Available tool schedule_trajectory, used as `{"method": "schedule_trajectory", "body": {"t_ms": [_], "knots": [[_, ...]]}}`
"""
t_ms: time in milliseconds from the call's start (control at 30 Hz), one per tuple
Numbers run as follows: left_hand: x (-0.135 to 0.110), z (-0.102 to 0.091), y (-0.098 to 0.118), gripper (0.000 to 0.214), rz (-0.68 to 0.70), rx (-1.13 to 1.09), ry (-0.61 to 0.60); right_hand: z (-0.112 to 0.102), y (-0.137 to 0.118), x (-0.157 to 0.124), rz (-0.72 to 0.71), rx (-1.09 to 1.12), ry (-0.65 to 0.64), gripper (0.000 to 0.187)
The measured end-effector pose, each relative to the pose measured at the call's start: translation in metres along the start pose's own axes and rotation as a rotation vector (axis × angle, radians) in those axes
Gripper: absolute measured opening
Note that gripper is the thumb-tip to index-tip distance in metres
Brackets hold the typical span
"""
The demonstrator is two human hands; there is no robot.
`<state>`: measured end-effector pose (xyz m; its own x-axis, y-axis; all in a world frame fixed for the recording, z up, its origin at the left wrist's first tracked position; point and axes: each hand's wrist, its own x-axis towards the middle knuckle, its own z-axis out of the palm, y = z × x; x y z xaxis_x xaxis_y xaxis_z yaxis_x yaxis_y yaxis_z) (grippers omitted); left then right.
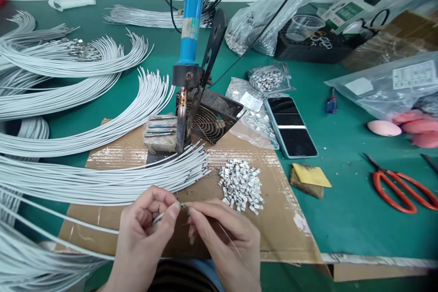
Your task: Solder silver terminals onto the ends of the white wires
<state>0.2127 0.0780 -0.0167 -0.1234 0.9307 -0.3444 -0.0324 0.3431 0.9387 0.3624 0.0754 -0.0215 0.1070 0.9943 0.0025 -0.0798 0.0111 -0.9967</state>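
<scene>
My left hand (148, 228) is closed, thumb and finger pinching the end of a white cable (85, 224). A tiny connector-like tip (182, 205) shows just past that thumb. Fingertips of my right hand (222, 235) meet it from the other side, pinched together. A thin silvery wire (232, 244) runs out of the right hand's grip and over the palm; what exactly lies at those fingertips is too small to tell. Right behind the hands lie a bundle of white cables (130, 180) and a pile of small metal-and-white connectors (241, 185) on the cardboard (273, 232).
A blue soldering iron (192, 23) stands tip-down in front, beside a fan (214, 118). More cable bundles (85, 64) fill the left. To the right are a phone (290, 127), a yellow sponge (311, 175), red-handled scissors (393, 187) and plastic bags (386, 82).
</scene>
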Motion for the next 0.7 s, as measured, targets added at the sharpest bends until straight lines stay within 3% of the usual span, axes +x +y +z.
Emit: {"method": "schedule_trajectory", "body": {"t_ms": [133, 367, 467, 633, 700], "knots": [[-0.003, 0.003, 0.005, 0.013, -0.002, -0.004, -0.002, 0.001, 0.000, -0.001, 0.033, 0.037, -0.019, 0.021], [-0.006, 0.017, 0.020, 0.013, -0.063, -0.078, 0.143, 0.001, 0.002, -0.001, 0.007, 0.032, -0.034, 0.023], [-0.005, 0.016, 0.019, 0.012, -0.049, -0.062, 0.113, -0.001, 0.004, -0.002, -0.115, -0.061, -0.037, 0.028], [-0.003, 0.015, 0.019, 0.011, -0.038, -0.023, 0.133, -0.007, 0.006, -0.002, -0.472, -0.330, -0.049, 0.043], [-0.004, 0.017, 0.020, 0.011, -0.035, -0.009, 0.146, -0.009, 0.005, -0.002, -0.521, -0.398, -0.005, 0.042]]}}
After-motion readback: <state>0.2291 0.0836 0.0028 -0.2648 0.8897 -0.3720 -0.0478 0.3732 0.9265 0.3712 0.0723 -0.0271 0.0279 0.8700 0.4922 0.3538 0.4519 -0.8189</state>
